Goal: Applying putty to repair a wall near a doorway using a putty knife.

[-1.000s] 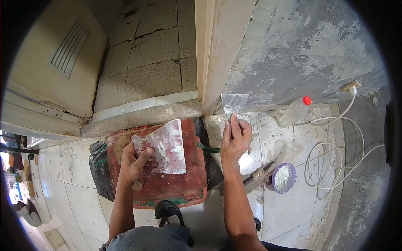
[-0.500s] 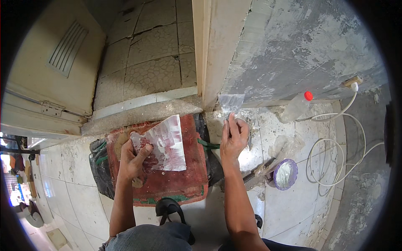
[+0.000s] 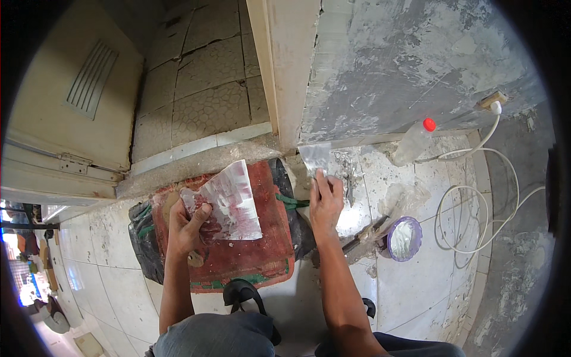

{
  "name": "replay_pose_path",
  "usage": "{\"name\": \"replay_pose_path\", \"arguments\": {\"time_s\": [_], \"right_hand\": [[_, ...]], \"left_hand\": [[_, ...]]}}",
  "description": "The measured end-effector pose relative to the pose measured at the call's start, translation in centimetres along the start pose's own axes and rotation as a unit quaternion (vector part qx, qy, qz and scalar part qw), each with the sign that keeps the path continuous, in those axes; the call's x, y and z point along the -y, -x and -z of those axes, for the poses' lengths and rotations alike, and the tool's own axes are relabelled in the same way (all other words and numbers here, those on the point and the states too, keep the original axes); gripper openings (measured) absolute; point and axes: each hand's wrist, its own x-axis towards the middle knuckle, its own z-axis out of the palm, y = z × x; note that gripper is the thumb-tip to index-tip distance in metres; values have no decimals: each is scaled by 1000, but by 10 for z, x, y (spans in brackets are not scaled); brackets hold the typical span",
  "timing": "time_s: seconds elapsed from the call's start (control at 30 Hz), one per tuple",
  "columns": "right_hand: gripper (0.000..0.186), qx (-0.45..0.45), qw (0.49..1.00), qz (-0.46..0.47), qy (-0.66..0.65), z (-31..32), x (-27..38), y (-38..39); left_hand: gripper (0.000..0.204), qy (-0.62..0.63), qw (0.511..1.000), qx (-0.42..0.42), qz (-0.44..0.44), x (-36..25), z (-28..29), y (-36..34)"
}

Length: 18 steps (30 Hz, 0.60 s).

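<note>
My left hand (image 3: 187, 225) grips the left edge of a flat sheet (image 3: 232, 199), its thumb lying on top. White paste is smeared in streaks over the sheet's reddish face. My right hand (image 3: 326, 205) pinches a thin, see-through scraper blade (image 3: 316, 156), which points away from me close to the foot of the grey wall (image 3: 380, 89). Below the sheet lies a worn red mat (image 3: 238, 268) with dark and green edging. To the right of my right forearm stands a purple tub (image 3: 405, 238) with white paste in it.
A clear bottle with a red cap (image 3: 416, 140) stands by the wall. Its neighbour is a white cable (image 3: 458, 189), coiled on the tiles and plugged into a wall socket (image 3: 493, 102). A door frame (image 3: 279, 71) and raised doorsill (image 3: 196, 157) lie ahead; a door (image 3: 71, 89) is at left.
My right hand and the scraper have shifted slightly left and a little nearer to me. The view has turned a little. The sheet stays in my left hand.
</note>
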Motion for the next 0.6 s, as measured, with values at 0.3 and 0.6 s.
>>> {"name": "replay_pose_path", "arguments": {"time_s": [0.3, 0.6], "right_hand": [[48, -30, 1000, -1, 1, 10, 13, -27], [63, -53, 997, -24, -44, 53, 46, -68]], "left_hand": [[34, 12, 1000, 3, 6, -12, 0, 0], [33, -1, 998, -41, -45, -105, 22, 4]]}}
